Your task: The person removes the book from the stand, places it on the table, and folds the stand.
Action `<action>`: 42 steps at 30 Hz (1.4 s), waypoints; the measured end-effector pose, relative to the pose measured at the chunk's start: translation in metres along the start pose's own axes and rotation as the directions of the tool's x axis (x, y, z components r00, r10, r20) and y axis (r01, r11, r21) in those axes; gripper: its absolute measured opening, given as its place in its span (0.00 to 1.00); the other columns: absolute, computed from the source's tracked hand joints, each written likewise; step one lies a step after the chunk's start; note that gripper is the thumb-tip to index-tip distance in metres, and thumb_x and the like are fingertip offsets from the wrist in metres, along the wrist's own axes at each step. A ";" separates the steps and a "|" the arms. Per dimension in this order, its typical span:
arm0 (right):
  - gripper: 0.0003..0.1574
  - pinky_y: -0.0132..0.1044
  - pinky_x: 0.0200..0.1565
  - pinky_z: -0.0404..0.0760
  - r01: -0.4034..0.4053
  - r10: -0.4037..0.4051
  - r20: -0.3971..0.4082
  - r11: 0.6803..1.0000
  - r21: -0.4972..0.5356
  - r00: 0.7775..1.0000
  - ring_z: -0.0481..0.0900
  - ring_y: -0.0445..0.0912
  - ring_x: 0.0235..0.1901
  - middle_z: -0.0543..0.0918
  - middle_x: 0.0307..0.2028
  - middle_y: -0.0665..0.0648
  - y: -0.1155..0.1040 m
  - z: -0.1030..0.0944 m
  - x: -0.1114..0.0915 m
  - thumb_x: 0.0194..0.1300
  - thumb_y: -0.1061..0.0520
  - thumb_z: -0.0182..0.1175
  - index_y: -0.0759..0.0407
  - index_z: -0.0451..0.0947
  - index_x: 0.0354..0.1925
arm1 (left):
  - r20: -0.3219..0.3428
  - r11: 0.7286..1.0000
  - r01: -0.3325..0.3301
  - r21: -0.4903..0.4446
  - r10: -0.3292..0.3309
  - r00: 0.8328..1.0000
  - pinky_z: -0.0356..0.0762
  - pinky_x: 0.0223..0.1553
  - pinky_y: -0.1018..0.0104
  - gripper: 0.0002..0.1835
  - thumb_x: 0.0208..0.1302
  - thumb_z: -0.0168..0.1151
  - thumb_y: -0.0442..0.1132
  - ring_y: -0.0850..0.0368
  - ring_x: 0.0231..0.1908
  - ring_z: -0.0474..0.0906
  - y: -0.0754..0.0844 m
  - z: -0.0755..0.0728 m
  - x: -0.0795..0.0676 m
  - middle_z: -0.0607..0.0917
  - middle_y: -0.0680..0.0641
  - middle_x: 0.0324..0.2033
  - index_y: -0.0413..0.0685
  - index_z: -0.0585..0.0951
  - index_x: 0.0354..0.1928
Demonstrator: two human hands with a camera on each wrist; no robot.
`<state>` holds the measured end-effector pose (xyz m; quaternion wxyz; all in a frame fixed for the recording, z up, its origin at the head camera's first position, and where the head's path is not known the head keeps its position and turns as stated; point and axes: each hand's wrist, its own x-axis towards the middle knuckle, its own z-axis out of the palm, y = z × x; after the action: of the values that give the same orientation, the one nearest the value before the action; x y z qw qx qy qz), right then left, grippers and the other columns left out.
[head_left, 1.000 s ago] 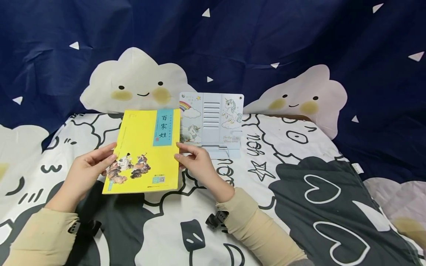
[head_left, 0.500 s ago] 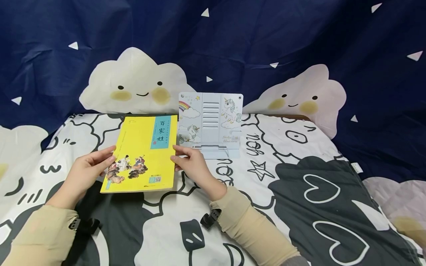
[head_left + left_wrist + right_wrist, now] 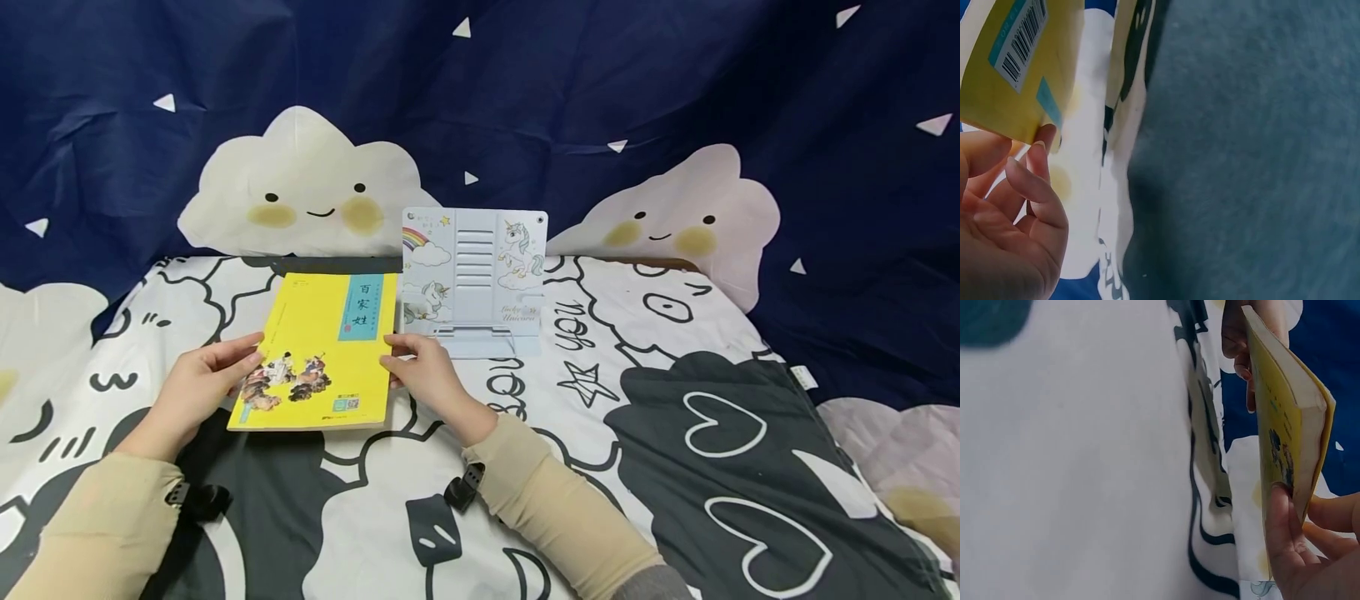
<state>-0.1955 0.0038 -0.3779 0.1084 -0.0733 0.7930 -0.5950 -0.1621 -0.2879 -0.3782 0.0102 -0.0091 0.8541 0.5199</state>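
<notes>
Pinching a yellow book (image 3: 312, 337) by opposite edges: left hand (image 3: 198, 379), right hand (image 3: 427, 375); bookstand (image 3: 475, 271) stands beyond right grip.

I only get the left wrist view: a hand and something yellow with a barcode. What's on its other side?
Observer: The head view shows the front of a yellow book, with a blue panel of dark characters.
Visitor: Does the left hand hold it alone?
Observer: No, the right hand pinches the book's right edge.
Visitor: Anything beside it?
Observer: Yes, a pale stand printed with unicorns, to the right of the book in the head view.
</notes>
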 end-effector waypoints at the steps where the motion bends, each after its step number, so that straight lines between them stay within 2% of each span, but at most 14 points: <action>1: 0.25 0.34 0.33 0.87 -0.003 0.003 0.002 1.000 -0.018 1.000 0.81 0.41 0.24 0.83 0.50 0.62 0.001 0.000 0.001 0.68 0.63 0.63 0.64 0.76 0.62 | 0.006 1.000 0.007 -0.003 -0.007 1.000 0.83 0.31 0.73 0.34 0.72 0.58 0.51 0.75 0.32 0.81 -0.001 0.000 0.001 0.79 0.80 0.34 0.33 0.67 0.70; 9: 0.27 0.30 0.31 0.84 -0.042 0.046 0.042 0.996 -0.083 0.998 0.80 0.42 0.24 0.81 0.50 0.61 0.001 0.002 0.003 0.67 0.63 0.63 0.62 0.75 0.64 | 0.024 0.999 0.045 0.014 -0.045 0.999 0.85 0.30 0.69 0.33 0.73 0.57 0.50 0.72 0.30 0.83 -0.004 0.001 0.005 0.79 0.78 0.31 0.34 0.67 0.70; 12: 0.27 0.30 0.31 0.85 -0.057 0.063 0.056 0.993 -0.101 0.996 0.81 0.42 0.25 0.81 0.50 0.60 0.002 0.003 0.004 0.67 0.63 0.63 0.61 0.75 0.64 | 0.031 0.998 0.044 0.037 -0.045 0.998 0.85 0.30 0.69 0.31 0.74 0.56 0.49 0.72 0.30 0.83 -0.004 0.001 0.007 0.81 0.75 0.33 0.34 0.68 0.70; 14: 0.27 0.30 0.31 0.85 -0.067 0.074 0.065 0.992 -0.108 0.995 0.81 0.43 0.25 0.80 0.50 0.60 0.002 0.003 0.005 0.67 0.62 0.63 0.60 0.75 0.64 | 0.042 0.997 0.044 0.061 -0.046 0.998 0.85 0.30 0.69 0.30 0.74 0.56 0.48 0.71 0.30 0.83 -0.005 0.002 0.008 0.85 0.67 0.36 0.35 0.68 0.70; 17: 0.26 0.28 0.30 0.84 -0.081 0.090 0.075 0.990 -0.116 0.993 0.80 0.42 0.24 0.80 0.47 0.59 0.002 0.003 0.006 0.67 0.62 0.64 0.60 0.75 0.63 | 0.069 0.994 0.050 0.100 -0.057 0.996 0.85 0.29 0.68 0.29 0.75 0.54 0.46 0.71 0.29 0.83 -0.005 0.002 0.010 0.88 0.47 0.44 0.34 0.68 0.70; 19: 0.26 0.28 0.29 0.83 -0.094 0.104 0.080 0.989 -0.115 0.991 0.79 0.42 0.23 0.79 0.46 0.58 0.003 0.003 0.006 0.67 0.61 0.64 0.59 0.76 0.63 | 0.085 0.990 0.057 0.126 -0.068 0.994 0.84 0.28 0.67 0.29 0.76 0.53 0.45 0.71 0.29 0.82 -0.005 0.002 0.011 0.84 0.34 0.51 0.34 0.67 0.70; 21: 0.25 0.27 0.28 0.83 -0.104 0.113 0.084 0.988 -0.112 0.990 0.79 0.41 0.23 0.78 0.44 0.57 0.003 0.003 0.006 0.67 0.61 0.64 0.59 0.76 0.62 | 0.094 0.986 0.061 0.156 -0.077 0.993 0.83 0.28 0.68 0.28 0.76 0.53 0.45 0.71 0.29 0.81 -0.005 0.003 0.012 0.80 0.28 0.57 0.34 0.67 0.70; 24: 0.26 0.28 0.28 0.83 -0.110 0.120 0.093 0.988 -0.108 0.988 0.78 0.41 0.22 0.77 0.43 0.57 0.004 0.003 0.007 0.68 0.62 0.63 0.61 0.75 0.63 | 0.097 0.978 0.064 0.199 -0.084 0.992 0.80 0.28 0.69 0.28 0.76 0.53 0.45 0.72 0.29 0.79 -0.004 0.003 0.015 0.77 0.27 0.60 0.33 0.68 0.69; 33: 0.30 0.25 0.27 0.81 -0.126 0.142 0.119 0.983 -0.130 0.983 0.77 0.40 0.22 0.79 0.47 0.59 0.004 0.004 0.007 0.67 0.63 0.63 0.62 0.72 0.66 | 0.108 0.962 0.103 0.251 -0.134 0.985 0.79 0.28 0.71 0.28 0.75 0.55 0.44 0.68 0.28 0.76 -0.002 0.002 0.022 0.82 0.29 0.54 0.29 0.69 0.67; 38: 0.32 0.25 0.30 0.81 -0.138 0.157 0.131 0.980 -0.146 0.979 0.78 0.41 0.26 0.78 0.53 0.61 0.003 0.004 0.007 0.66 0.64 0.64 0.62 0.71 0.67 | 0.107 0.961 0.123 0.248 -0.154 0.982 0.82 0.31 0.72 0.27 0.73 0.57 0.41 0.71 0.30 0.79 -0.002 0.002 0.023 0.81 0.28 0.54 0.27 0.71 0.65; 42: 0.30 0.27 0.34 0.82 -0.120 0.141 0.105 0.976 -0.181 0.984 0.81 0.42 0.33 0.81 0.54 0.61 0.006 0.000 0.008 0.64 0.63 0.65 0.62 0.74 0.64 | 0.106 0.961 0.143 0.237 -0.171 0.979 0.84 0.33 0.73 0.27 0.72 0.59 0.39 0.73 0.32 0.80 -0.002 0.002 0.023 0.79 0.26 0.56 0.24 0.70 0.65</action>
<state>-0.2032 0.0031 -0.3839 0.1870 -0.0651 0.8373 -0.5096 -0.1847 -0.2868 -0.3815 0.1061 -0.0431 0.9023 0.4157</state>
